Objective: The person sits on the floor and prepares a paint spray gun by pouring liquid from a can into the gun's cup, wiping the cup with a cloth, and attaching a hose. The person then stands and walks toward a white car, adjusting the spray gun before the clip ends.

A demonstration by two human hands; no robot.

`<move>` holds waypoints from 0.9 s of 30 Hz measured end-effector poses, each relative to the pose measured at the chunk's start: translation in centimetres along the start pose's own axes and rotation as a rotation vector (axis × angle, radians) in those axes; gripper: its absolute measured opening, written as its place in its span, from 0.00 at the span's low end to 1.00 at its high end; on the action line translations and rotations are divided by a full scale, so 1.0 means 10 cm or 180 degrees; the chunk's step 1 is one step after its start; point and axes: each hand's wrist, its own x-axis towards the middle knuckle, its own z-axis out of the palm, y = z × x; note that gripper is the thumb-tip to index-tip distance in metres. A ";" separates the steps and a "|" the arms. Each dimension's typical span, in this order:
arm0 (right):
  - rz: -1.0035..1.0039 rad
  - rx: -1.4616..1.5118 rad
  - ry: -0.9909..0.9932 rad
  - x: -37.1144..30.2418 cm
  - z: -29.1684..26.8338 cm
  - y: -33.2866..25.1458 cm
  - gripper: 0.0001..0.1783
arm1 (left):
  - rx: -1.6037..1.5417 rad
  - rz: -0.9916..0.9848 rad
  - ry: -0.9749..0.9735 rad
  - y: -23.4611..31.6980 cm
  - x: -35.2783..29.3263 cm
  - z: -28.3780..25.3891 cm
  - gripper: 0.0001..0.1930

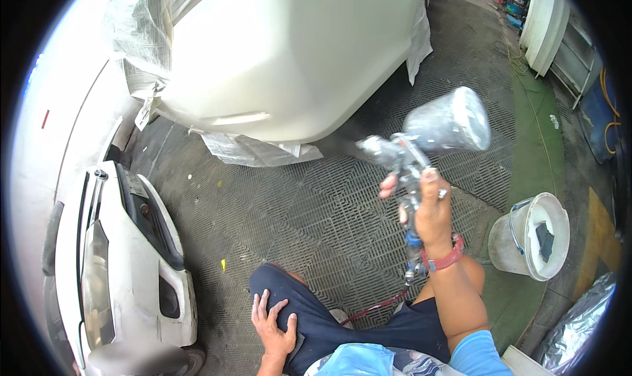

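Observation:
My right hand (429, 208) grips a paint spray gun (409, 165) by its handle, fingers wrapped round it. The gun's large cup (447, 121), whitish and smeared, tilts up to the right, and its nozzle faces left. A dark red air hose (378, 307) runs from the foot of the handle down across my legs. Beyond the gun, apart from it, is a cream-white car body panel (283, 67) with masking sheet (253, 150) along its lower edge. My left hand (273, 326) lies on my left thigh with the fingers spread, holding nothing.
To the left stands a white car (131, 277). A white bucket (503, 244) with a dark pad (544, 242) inside sits at the right. Silver foil-like sheeting (579, 320) lies at lower right. Patterned dark matting (263, 205) covers the floor, beside a green strip (541, 132).

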 end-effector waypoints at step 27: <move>0.0078 -0.0266 -0.0258 -0.21 -0.09 0.55 0.30 | 0.0268 -0.0085 0.0046 0.17 -0.23 -0.01 0.20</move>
